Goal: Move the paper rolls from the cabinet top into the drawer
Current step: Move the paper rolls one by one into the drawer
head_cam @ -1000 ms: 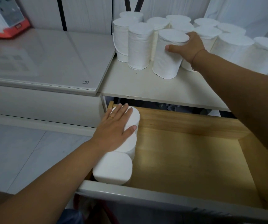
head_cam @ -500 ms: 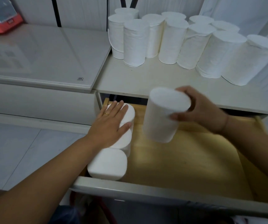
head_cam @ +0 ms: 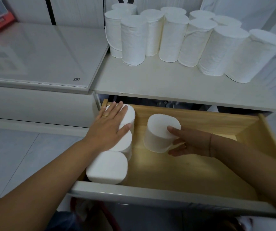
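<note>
The left hand (head_cam: 108, 129) lies flat and open on top of three paper rolls (head_cam: 107, 166) lined up along the left side of the drawer (head_cam: 184, 172). Next to them, one paper roll (head_cam: 159, 130) sits low in the drawer. The right hand (head_cam: 190, 144) grips it, thumb on top and fingers curled round its side. More rolls (head_cam: 172, 39) stand on the cabinet top (head_cam: 150, 82).

Both arms reach forward.
Left hand (head_cam: 107, 130) palm down, fingers straight; right hand (head_cam: 192, 142) grips a paper roll (head_cam: 159, 130), thumb on its top, fingers curled at its side.
</note>
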{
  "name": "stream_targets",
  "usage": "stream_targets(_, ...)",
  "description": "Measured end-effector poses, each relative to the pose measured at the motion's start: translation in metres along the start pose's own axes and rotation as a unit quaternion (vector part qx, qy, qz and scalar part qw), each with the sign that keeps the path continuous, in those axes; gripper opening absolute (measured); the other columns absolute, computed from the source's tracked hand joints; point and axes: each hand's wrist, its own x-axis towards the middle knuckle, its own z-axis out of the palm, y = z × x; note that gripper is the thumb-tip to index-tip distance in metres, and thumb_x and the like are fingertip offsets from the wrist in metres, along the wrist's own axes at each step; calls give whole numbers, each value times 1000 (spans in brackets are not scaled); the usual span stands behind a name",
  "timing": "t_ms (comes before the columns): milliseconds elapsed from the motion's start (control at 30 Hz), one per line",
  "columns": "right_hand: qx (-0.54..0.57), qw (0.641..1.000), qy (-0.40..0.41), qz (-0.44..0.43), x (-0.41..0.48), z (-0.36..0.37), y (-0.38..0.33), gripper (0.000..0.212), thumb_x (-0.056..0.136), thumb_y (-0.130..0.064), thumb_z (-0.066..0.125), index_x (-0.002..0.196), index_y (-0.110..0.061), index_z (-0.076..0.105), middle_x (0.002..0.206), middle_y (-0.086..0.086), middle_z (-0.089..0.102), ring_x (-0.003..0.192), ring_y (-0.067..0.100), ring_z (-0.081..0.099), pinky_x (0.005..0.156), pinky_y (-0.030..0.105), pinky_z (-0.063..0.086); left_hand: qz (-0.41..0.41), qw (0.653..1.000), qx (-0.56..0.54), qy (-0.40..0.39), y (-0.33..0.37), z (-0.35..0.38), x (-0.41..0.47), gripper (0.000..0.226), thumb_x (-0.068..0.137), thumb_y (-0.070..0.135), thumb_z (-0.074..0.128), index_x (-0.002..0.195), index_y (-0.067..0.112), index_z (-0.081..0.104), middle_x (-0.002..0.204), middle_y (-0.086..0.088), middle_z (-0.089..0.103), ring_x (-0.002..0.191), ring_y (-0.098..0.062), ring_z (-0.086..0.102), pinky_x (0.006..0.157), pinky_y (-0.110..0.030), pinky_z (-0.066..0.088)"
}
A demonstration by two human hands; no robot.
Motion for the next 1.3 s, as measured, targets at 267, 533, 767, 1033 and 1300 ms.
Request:
stream_targets(267,229,972,56,1,20,29,-18,63,85,-22,67,139,-15,36,146,14,32,124,44,44,70,48,57,0,1000,-7,-10,-1,0,0,69,93,59,7,150,20,8,160,-2,5,146,-15,-4,117,-37,-7)
stream_targets(533,153,987,41,7,27,36,-33,60,88,-30,61,139,-12,36,146,16,34,124,39,47,72,38,60,3,1000,17,-16,-1,0,2,71,93,59,6,150,17,10,159,-5,5,146,-18,-3,117,-39,-8)
stream_targets(767,-118,940,265,-180,-13,-13,-80,32,88,-39,60,94,-8,64,91,12,68,74,21,62,69,35,56,40,998,-48,-7,18,-12,19,72,89,62,16,150,25,6,159,6,-1,143,-7,-11,107,-20,-22)
stream_targets(1033,-135,740,552,-360,-16,-122,-126,80,77,-44,70,139,-11,30,142,9,33,130,19,37,112,33,31,79,997,-9,-24,44,9,34,72,89,62,10,150,23,3,159,2,-1,145,-11,-7,116,-30,-10)
stream_targets(1300,-360,714,537,-270,7,-163,-163,87,78,-58,62,145,-14,27,157,16,12,145,31,9,118,38,7,77,997,-21,-20,42,13,35,74,87,65,3,150,25,5,159,4,1,145,-10,-3,116,-29,-9)
